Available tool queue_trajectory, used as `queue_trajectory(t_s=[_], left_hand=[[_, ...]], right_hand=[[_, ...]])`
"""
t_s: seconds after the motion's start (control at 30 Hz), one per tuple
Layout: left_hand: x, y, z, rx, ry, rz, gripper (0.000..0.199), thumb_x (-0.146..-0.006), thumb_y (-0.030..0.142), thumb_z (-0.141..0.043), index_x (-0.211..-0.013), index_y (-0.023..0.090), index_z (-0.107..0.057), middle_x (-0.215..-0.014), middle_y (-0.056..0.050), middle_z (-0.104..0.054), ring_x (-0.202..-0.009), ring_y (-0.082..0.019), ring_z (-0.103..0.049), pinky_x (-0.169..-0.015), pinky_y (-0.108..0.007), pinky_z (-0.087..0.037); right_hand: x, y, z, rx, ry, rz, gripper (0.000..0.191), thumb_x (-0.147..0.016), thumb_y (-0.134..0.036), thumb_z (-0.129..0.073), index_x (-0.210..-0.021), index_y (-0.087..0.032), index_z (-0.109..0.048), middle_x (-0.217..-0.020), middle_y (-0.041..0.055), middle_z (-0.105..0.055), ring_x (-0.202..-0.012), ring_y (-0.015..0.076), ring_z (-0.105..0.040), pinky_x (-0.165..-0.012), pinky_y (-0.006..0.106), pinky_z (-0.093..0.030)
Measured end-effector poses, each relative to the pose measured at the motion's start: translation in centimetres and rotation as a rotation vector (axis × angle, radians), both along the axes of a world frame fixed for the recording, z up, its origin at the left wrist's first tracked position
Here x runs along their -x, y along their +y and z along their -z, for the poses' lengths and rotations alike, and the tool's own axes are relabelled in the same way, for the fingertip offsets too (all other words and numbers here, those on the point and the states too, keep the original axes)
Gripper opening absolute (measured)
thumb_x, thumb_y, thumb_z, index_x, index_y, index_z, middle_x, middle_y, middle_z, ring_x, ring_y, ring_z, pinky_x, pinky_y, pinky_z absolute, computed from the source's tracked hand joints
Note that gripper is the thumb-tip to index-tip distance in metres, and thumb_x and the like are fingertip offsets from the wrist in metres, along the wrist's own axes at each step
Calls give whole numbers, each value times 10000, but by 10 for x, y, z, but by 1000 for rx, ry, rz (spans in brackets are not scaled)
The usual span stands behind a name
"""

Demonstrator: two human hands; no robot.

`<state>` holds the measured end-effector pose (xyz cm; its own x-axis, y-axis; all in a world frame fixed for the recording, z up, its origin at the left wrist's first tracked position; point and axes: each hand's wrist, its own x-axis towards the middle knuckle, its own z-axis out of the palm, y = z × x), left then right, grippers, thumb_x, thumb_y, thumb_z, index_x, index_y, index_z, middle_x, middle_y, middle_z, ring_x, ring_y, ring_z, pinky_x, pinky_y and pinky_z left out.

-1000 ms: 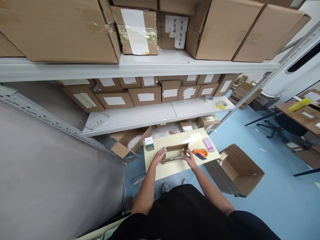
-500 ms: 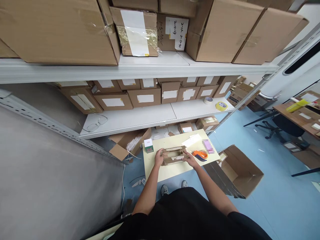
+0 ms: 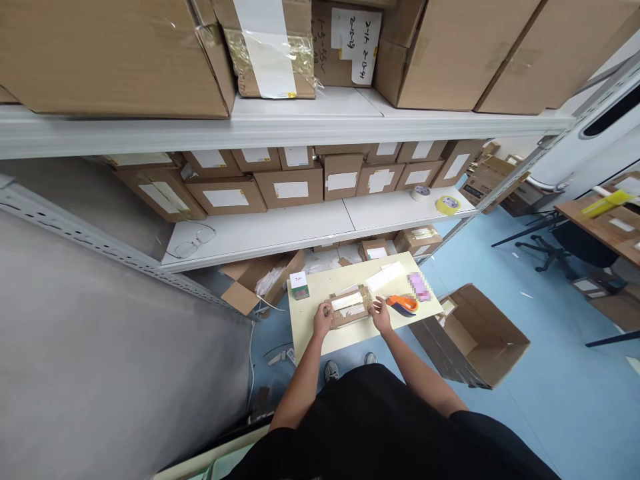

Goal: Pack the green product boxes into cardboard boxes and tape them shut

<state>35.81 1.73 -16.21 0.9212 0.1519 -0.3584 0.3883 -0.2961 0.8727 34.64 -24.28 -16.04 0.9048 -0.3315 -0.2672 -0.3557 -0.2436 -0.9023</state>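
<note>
A small flat cardboard box [image 3: 349,308] with white strips on its top lies on the pale yellow table [image 3: 320,287]. My left hand [image 3: 323,319] grips the box's left end, fingers bent round the edge. At the right end, my right hand [image 3: 381,315] has its fingers apart and touches the box's side. Right of it rests an orange and blue tape dispenser [image 3: 403,305]. White paper sheets [image 3: 385,276] lie behind the box. A small white and green box [image 3: 299,285] stands at the table's left.
Shelves [image 3: 280,230] with labelled boxes rise in front, with tape rolls [image 3: 448,205] and glasses [image 3: 193,243] on the middle one. A large open carton [image 3: 480,333] stands on the floor at the right, another open box [image 3: 260,283] at the left.
The box's top, which showed an opening between its flaps, now looks closed. My right hand's fingers have spread at its right end. The view has shifted slightly.
</note>
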Motion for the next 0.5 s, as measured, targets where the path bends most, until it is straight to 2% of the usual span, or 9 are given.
queue_trajectory(t_s=[0.13,0.3,0.37,0.5], left_hand=[[9,-5,-1,-87,33,-38,301,-863,294,-667,-1159,240,-674,-1099,-58,-752,-985,-238,-704,-932,-345,-528],[9,0,-6,-169,75,-131,296,-872,327,-682,-1164,283,-677,-1077,-60,-748,-1075,-288,-680,-952,-365,-503],[8,1,-7,-187,76,-148,282,-870,340,-696,-1147,289,-684,-1068,-63,-749,-1099,-306,-666,-963,-371,-490],[5,-3,-9,-224,74,-122,319,-899,335,-676,-1196,221,-680,-1111,-112,-747,-1092,-337,-656,-977,-396,-463]], right_hand=[[1,-2,1,85,47,-126,666,-826,-490,-610,-1441,-244,-543,-1197,82,-741,-1127,282,-698,-1022,450,-532],[-1,11,5,68,85,-267,671,-821,-315,-630,-1485,-267,-549,-1213,56,-756,-1091,272,-716,-1024,416,-535],[-4,16,10,86,132,-265,663,-812,-283,-643,-1471,-251,-571,-1217,70,-758,-1112,289,-711,-1046,432,-523],[-14,14,19,90,123,-231,618,-798,-269,-670,-1413,-219,-623,-1132,90,-776,-1046,310,-722,-1023,482,-524]])
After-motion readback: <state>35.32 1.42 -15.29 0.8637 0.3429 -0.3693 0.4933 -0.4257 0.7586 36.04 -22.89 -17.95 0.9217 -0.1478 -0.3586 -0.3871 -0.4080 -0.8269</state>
